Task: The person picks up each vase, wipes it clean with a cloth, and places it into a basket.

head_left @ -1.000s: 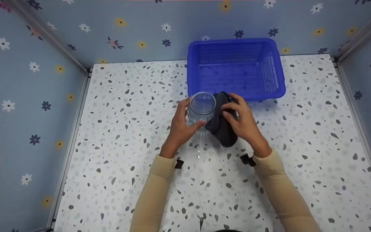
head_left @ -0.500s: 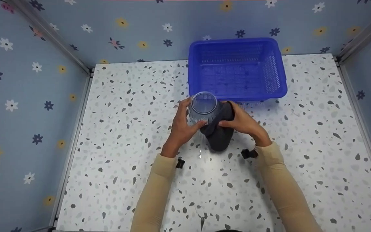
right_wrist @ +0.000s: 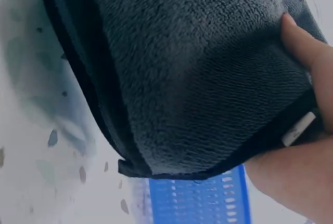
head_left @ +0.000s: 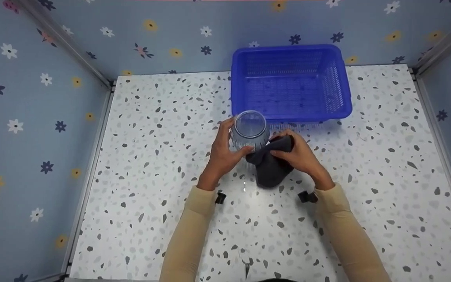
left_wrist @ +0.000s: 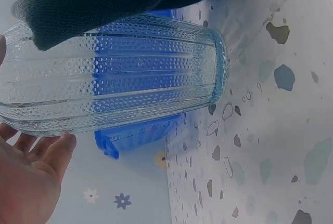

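Note:
A clear, ribbed glass vase [head_left: 251, 126] with a dimpled surface stands upright, its round mouth facing up in the head view. My left hand [head_left: 224, 153] grips its left side, thumb in front and fingers behind. My right hand [head_left: 300, 156] pinches a dark grey, fluffy cloth [head_left: 271, 173] against the vase's right side. Part of the cloth hangs down toward the table. In the left wrist view the cloth [left_wrist: 99, 5] covers one side of the vase [left_wrist: 151, 73]. The right wrist view has the cloth [right_wrist: 197, 68] filling most of it, with a small white label near its edge.
Just behind the vase, a blue plastic basket [head_left: 290, 119] with slotted walls stands on the white speckled table [head_left: 163, 137]. Blue floral panels [head_left: 194, 39] enclose the table at the back and both sides. Black camera mounts sit at both wrists.
My right hand first shifted left and closed its grip on the cloth, then drew slightly right and down. The cloth bunched lower along the vase. My left hand kept its hold.

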A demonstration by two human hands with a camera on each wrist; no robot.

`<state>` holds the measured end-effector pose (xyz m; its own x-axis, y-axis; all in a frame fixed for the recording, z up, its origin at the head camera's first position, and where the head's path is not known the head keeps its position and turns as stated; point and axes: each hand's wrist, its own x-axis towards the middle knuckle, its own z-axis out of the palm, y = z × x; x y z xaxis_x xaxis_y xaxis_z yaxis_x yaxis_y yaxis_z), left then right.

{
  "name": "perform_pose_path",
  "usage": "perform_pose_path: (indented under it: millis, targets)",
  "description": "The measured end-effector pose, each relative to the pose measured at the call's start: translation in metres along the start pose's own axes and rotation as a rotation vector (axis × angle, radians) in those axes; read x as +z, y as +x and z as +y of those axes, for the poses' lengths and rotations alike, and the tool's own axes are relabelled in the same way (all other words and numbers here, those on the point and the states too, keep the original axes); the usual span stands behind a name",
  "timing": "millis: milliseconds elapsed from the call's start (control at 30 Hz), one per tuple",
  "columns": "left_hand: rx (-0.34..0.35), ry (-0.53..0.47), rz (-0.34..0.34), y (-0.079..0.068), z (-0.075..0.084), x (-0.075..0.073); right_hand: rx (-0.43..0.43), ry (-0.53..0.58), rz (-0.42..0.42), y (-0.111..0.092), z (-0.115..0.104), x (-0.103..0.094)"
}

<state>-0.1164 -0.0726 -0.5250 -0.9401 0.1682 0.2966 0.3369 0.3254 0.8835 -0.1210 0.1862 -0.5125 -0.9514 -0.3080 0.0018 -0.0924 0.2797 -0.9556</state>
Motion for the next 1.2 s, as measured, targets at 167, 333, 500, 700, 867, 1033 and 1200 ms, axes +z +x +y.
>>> perform_pose_path:
  millis: [167,333,500,700,867,1033,1200]
  targets:
    - [-0.002,-0.010,0.002,0.000,0.000,0.002,-0.277,-0.054,0.053,-0.020,-0.001,-0.007]
    - [0.005,0.008,-0.007,-0.001,0.000,0.002,-0.564,-0.389,0.088,-0.037,0.014,-0.017]
    - [-0.002,0.010,-0.011,0.000,-0.001,0.003,-0.495,-0.630,-0.012,-0.061,0.029,-0.021]
    - [-0.028,0.006,-0.008,-0.001,-0.002,0.003,-0.395,-0.842,-0.075,-0.086,0.034,-0.023]
    - [-0.025,0.008,-0.006,-0.001,-0.002,0.003,-0.356,-0.934,-0.083,-0.104,0.037,-0.017]
    - [-0.017,0.008,-0.002,-0.001,-0.002,0.003,-0.274,-0.894,-0.163,-0.118,0.035,-0.013]
    - [0.000,0.029,0.004,-0.001,-0.002,0.003,-0.296,-0.872,-0.180,-0.123,0.038,-0.011]
